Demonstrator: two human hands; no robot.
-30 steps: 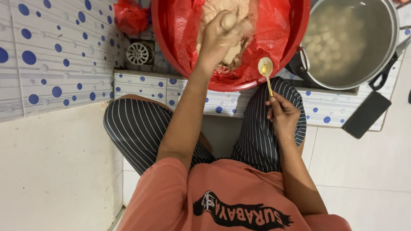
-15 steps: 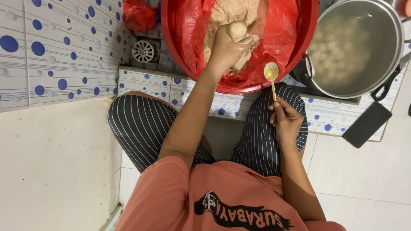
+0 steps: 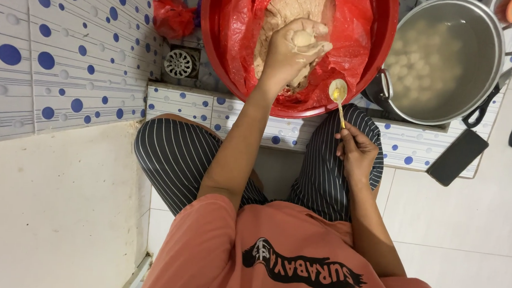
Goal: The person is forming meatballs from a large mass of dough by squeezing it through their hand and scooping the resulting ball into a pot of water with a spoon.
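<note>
Head view, looking down on seated person, striped trousers, orange shirt. Left hand over red basin, fingers closed round a lump of pale dough, a rounded ball of paste squeezed out at top of fist. Basin lined w/ red plastic bag, holding rest of the beige paste. Right hand lower, above right knee, fingers pinched on handle of a small spoon; spoon bowl up, just beside basin rim, near the fist but not touching it.

Vs 0.5 s ago: fist sits abt same spot in basin, ball now more fully pushed out & rounder. Spoon bowl a bit closer to the fist, right hand barely shifted. Vs 1 s ago: ball then only starting to show, fist held a little higher in the paste.

Around: steel pot right of basin, cloudy water w/ pale balls in it, black handle. Dark phone on tiled ledge below pot. Floor drain left of basin, crumpled red bag beyond it. Blue-dotted tile wall at left
</note>
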